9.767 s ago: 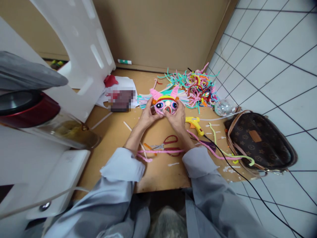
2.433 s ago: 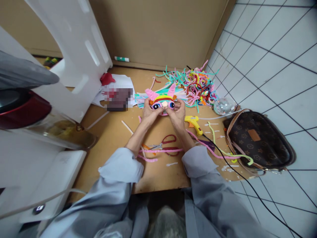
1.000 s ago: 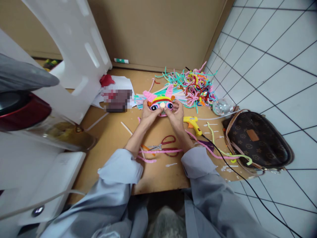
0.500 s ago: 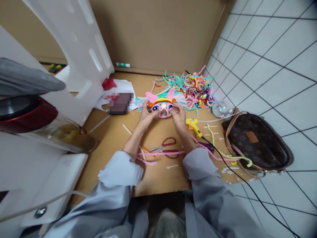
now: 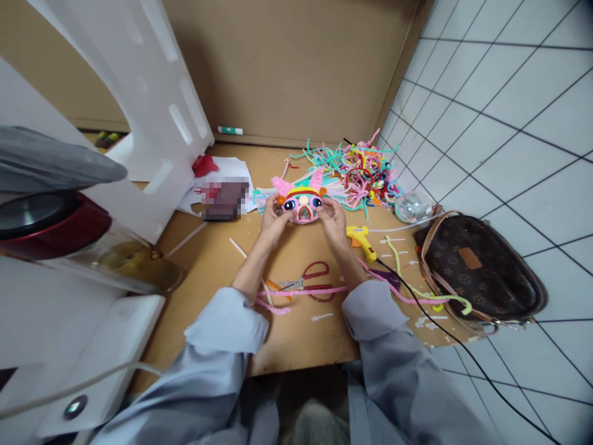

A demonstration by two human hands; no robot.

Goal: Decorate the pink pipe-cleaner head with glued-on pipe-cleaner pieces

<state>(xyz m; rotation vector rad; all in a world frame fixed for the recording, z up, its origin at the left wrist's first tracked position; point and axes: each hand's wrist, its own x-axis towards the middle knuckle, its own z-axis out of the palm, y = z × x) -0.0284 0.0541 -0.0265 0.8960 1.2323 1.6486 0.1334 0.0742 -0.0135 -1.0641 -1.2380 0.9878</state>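
Observation:
Between my two hands is a pink pipe-cleaner animal face [image 5: 304, 210] with pink ears, large dark eyes, a yellow and red band and a round pale nose. My left hand [image 5: 275, 221] grips its left edge, thumb on the front. On the opposite edge my right hand [image 5: 332, 217] pinches it the same way. The fingers behind the face are hidden. Below my wrists lie red-handled scissors [image 5: 317, 281] and a long pink pipe cleaner [image 5: 303, 291]. Close to my right forearm rests a yellow glue gun [image 5: 362, 241] with a black cord.
A tangled heap of coloured pipe cleaners [image 5: 365, 170] lies at the back. On the right are a clear plastic package [image 5: 414, 207] and a brown handbag [image 5: 484, 266]. At the left stand a glass kettle-like vessel [image 5: 125, 253] and a white panel [image 5: 180, 93]; white paper [image 5: 234, 168] lies behind.
The camera view has shifted slightly. Both hands keep hold of the animal face, which stays in nearly the same position.

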